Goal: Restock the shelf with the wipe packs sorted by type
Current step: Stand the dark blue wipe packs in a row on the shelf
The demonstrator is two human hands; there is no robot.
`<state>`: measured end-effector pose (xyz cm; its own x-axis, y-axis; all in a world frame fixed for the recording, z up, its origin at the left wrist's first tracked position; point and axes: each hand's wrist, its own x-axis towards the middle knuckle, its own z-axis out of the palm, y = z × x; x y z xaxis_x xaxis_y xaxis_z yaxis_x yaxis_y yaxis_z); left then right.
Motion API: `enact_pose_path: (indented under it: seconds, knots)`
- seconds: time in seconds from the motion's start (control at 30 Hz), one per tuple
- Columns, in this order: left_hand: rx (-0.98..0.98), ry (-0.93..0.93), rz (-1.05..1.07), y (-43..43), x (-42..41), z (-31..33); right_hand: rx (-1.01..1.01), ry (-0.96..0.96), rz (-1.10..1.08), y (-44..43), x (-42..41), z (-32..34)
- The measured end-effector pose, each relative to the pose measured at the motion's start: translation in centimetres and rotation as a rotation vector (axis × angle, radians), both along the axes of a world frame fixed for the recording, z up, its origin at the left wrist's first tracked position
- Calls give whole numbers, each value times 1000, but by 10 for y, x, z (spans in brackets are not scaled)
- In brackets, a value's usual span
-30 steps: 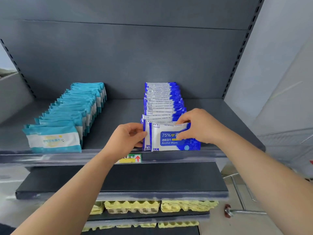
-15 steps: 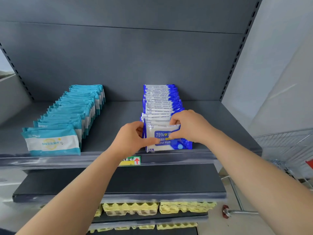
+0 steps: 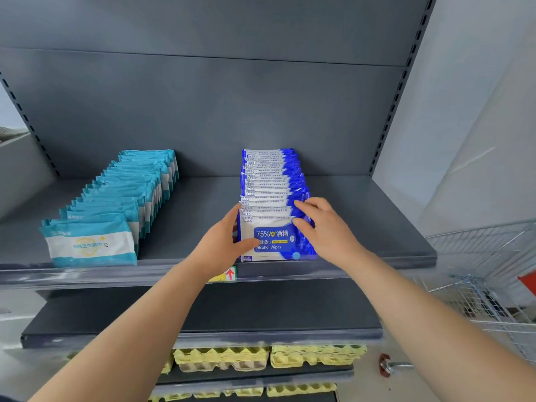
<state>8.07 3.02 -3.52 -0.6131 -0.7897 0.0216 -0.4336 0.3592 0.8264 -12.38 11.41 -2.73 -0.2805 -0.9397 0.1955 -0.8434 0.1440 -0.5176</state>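
Head view looks at a grey shelf [image 3: 362, 227] with two rows of wipe packs standing on edge, each row running from the front lip to the back panel. The teal row [image 3: 130, 192] is on the left part of the shelf. The blue row [image 3: 269, 181] is near the middle, well apart from the teal one.

The front alcohol pack [image 3: 272, 239] stands upright at the front end of the blue row, with its printed face toward the camera. The left hand [image 3: 220, 245] holds its left edge: the thumb lies on the lower left of the face and the fingers reach along the left side behind, so this grip is closed on the pack. The right hand [image 3: 324, 227] rests against the right ends of the blue packs with its fingers nearly straight. Its thumb tip touches the upper right corner of the front pack, and this grip is loose and holds nothing.

A price label [image 3: 226, 274] is on the shelf lip. Yellow egg trays [image 3: 220, 358] lie on a lower level, and a wire cart [image 3: 478, 271] stands at the right.
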Motion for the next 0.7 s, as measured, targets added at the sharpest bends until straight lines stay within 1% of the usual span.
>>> enact_pose_path:
  seconds: [0.07, 0.13, 0.2, 0.27, 0.37, 0.43, 0.53, 0.63, 0.7]
  knots:
    - [-1, -40, -32, 1, 5, -1, -25, -13, -19, 3, 3, -3]
    - [11, -51, -65, 4, 8, 2, -66, -101, -26, 6, 4, -1]
    - [117, 27, -34, 6, 5, 9, -43, -237, -25, 8, 6, 6]
    - [203, 88, 11, 7, -3, 17, 23, -408, -17, 7, 9, 13]
    - [215, 95, 26, 5, -15, 20, 60, -674, 27, -1, 13, 14]
    - [239, 103, 33, 2, -18, 15, 62, -765, 52, -6, 11, 8]
    - [285, 134, 21, -2, -17, 11, 60, -796, 60, -7, 6, 2]
    - [299, 199, 64, -5, -18, 17, 19, -798, -15, -6, 1, 10]
    - [271, 207, 115, -11, -21, 21, 8, -736, -76, -12, -5, 15]
